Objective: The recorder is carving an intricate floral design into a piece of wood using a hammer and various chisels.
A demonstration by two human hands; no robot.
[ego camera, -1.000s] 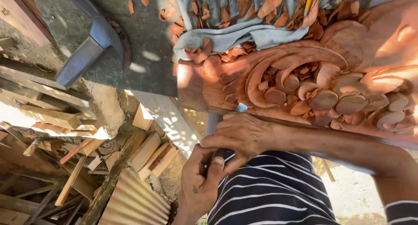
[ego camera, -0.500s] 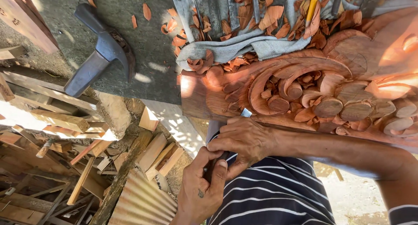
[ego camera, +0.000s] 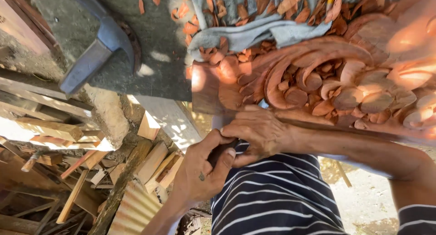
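Observation:
A reddish-brown carved wood panel (ego camera: 318, 76) with scrolls and leaf shapes fills the upper right. At its near edge my right hand (ego camera: 259, 131) rests with fingers curled over a chisel's pale blade (ego camera: 217, 122). Just below, my left hand (ego camera: 200, 171) is wrapped around the chisel's dark handle (ego camera: 219, 154). The blade tip is hidden under my right hand at the panel's edge. My striped shirt (ego camera: 277, 194) is right beneath both hands.
A hammer with a dark metal head (ego camera: 102, 46) lies on a concrete slab (ego camera: 159, 57) at upper left. Wood shavings (ego camera: 213, 53) and a grey cloth (ego camera: 254, 32) lie by the panel. Scrap timber offcuts (ego camera: 54, 139) and a corrugated sheet (ego camera: 131, 212) lie below left.
Both hands have stayed on the chisel at the panel's edge. My left hand has closed more tightly round the handle, and the view has shifted slightly.

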